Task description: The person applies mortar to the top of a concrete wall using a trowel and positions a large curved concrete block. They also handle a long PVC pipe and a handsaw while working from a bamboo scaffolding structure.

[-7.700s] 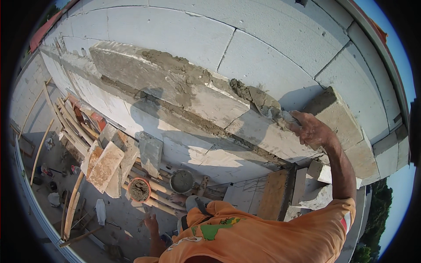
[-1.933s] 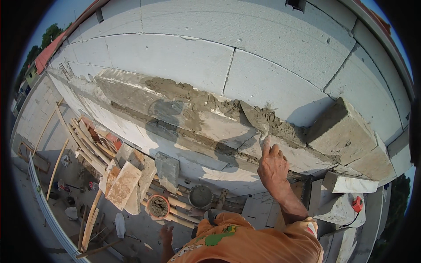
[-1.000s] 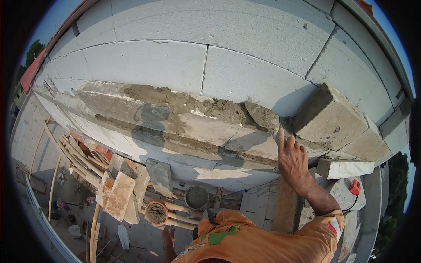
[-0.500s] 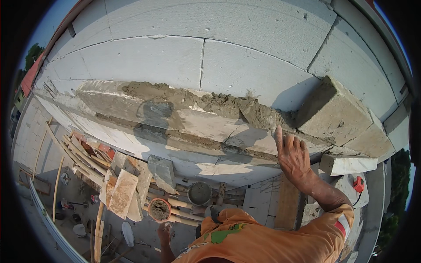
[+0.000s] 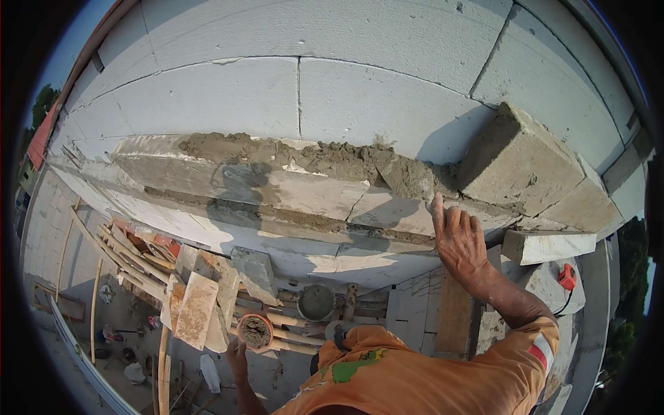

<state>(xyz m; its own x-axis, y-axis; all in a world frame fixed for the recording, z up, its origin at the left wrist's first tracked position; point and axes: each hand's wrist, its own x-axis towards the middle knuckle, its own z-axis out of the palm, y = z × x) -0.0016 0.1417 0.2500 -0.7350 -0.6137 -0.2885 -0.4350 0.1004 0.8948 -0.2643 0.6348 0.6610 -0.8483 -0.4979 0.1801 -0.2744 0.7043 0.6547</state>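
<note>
Along the ledge of the block wall (image 5: 373, 97), my right hand (image 5: 462, 243) is closed, thumb stretched out on its left side and fingers curled. A flat, pointed grey trowel blade (image 5: 409, 181), coated in mortar, reaches left from it; the handle is hidden. The blade lies against the wet mortar bed (image 5: 256, 149) on top of the brick course (image 5: 318, 194). Just right of it stands a large brick (image 5: 522, 166), tilted toward the wall. Low down, my left hand (image 5: 237, 356) is beside the lower-left rim of an orange bowl of mortar (image 5: 255, 332); its grip is unclear.
A round grey bucket (image 5: 316, 303) stands by bamboo poles (image 5: 290, 319) below the wall. Loose bricks (image 5: 197, 311) are stacked to its left. At right, a white-faced block (image 5: 550, 246) lies near a red tape measure (image 5: 567, 277). The ground is far below at lower left.
The view has shifted slightly, so the wall sits further left. My left hand has moved left and up around the bowl's rim. My right hand has hardly moved.
</note>
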